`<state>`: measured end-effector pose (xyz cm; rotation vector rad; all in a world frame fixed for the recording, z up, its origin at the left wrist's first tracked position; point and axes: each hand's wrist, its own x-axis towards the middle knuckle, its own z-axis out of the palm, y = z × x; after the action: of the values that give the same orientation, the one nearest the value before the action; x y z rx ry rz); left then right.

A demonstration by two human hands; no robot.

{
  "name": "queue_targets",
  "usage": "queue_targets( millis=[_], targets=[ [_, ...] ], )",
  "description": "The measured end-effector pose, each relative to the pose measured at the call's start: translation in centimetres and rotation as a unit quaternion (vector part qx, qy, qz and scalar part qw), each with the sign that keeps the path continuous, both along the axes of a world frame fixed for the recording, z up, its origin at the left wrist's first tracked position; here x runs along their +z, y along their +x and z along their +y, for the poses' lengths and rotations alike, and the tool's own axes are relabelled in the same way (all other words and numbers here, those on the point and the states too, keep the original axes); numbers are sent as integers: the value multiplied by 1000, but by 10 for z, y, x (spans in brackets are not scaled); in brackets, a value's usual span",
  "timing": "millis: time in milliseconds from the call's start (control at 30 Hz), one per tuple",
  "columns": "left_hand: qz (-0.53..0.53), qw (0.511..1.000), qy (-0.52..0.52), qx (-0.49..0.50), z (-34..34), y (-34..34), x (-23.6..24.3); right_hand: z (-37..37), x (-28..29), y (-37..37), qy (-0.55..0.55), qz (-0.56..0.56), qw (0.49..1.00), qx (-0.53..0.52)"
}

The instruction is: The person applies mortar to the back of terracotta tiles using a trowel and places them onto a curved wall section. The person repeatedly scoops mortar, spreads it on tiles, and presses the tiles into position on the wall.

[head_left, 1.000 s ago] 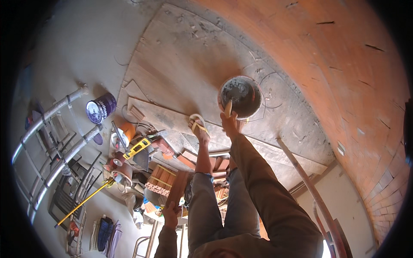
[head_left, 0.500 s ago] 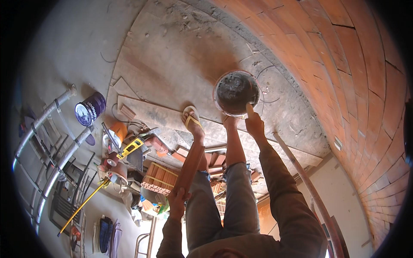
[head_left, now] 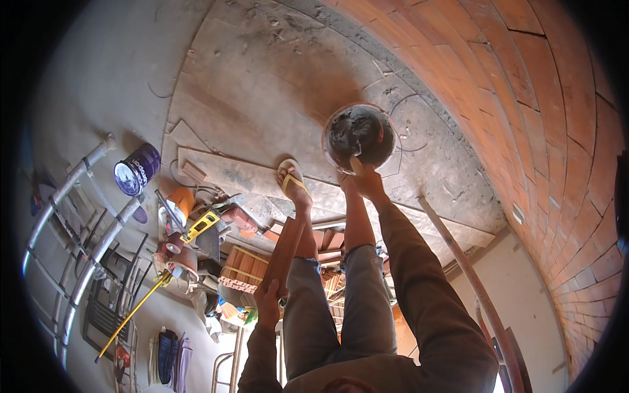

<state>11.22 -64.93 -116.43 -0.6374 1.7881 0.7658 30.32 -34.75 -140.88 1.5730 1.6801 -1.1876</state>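
My left hand (head_left: 268, 304) is closed around the lower end of a long, narrow reddish clay brick (head_left: 287, 251), which stands tilted upward in front of my left leg. My right hand (head_left: 369, 185) grips the handle of a trowel (head_left: 356, 164) at the near rim of a round bucket (head_left: 325, 145). Wet grey mortar (head_left: 352, 126) fills part of the bucket, heaped toward its left side. The trowel's blade is mostly lost against the mortar. The bucket stands on the floor just beyond my right foot.
A brick wall (head_left: 524, 131) curves along the right, with a long pole (head_left: 458, 255) leaning nearer me. At left are a purple paint bucket (head_left: 139, 169), a metal frame (head_left: 98, 242), a yellow spirit level (head_left: 202, 226) and strapped bricks (head_left: 244, 267). A plank (head_left: 226, 169) lies by my feet.
My right hand and the trowel have moved left along the bucket's near rim. The mortar is now more heaped and disturbed. The brick in my left hand has shifted slightly left.
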Motion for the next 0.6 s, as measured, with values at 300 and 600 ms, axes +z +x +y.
queue_targets(
  millis=[300, 600],
  targets=[
    [-18, 1000, -6, -10, 6, -2, -1, 78, 35, -30, 88, -67, 991, 75],
    [-27, 999, 4, -27, 20, 2, -3, 6, -10, -40, 230, 161, 945, 167]
  ],
)
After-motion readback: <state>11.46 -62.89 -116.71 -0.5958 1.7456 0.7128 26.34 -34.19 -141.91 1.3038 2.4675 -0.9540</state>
